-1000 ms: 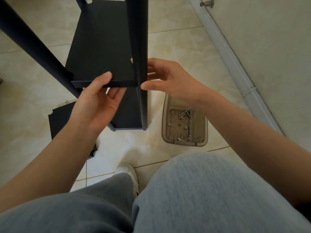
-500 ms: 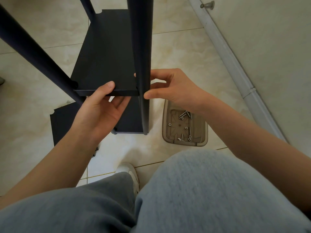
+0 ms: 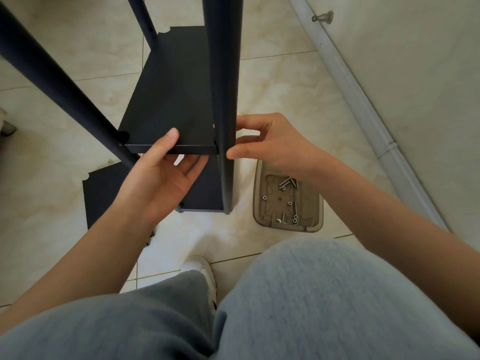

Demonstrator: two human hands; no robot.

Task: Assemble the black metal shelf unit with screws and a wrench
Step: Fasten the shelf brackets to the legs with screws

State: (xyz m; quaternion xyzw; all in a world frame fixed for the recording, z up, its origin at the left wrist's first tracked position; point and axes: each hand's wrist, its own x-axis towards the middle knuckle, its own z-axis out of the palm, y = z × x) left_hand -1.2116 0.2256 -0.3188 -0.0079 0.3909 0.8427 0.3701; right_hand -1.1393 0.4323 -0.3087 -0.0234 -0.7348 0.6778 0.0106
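A black metal shelf unit stands on the tiled floor in front of me. Its middle shelf panel (image 3: 171,105) runs between black posts. My left hand (image 3: 158,172) grips the panel's near edge, thumb on top and fingers underneath. My right hand (image 3: 270,141) pinches at the right front post (image 3: 224,87) where the panel's corner meets it; whatever small thing is between its fingertips is hidden. The left front post (image 3: 57,81) slants across the upper left. A lower shelf panel (image 3: 205,193) shows beneath. No wrench is visible.
A brown plastic tray (image 3: 288,227) with several screws and nuts lies on the floor right of the unit. A loose black panel (image 3: 101,196) lies at the left. A wall with a grey skirting (image 3: 363,105) runs along the right. My knees and a white shoe (image 3: 202,271) fill the bottom.
The view has tilted so the shelf and both hands sit lower in the frame. Both hands keep their places on the panel edge and the right front post.
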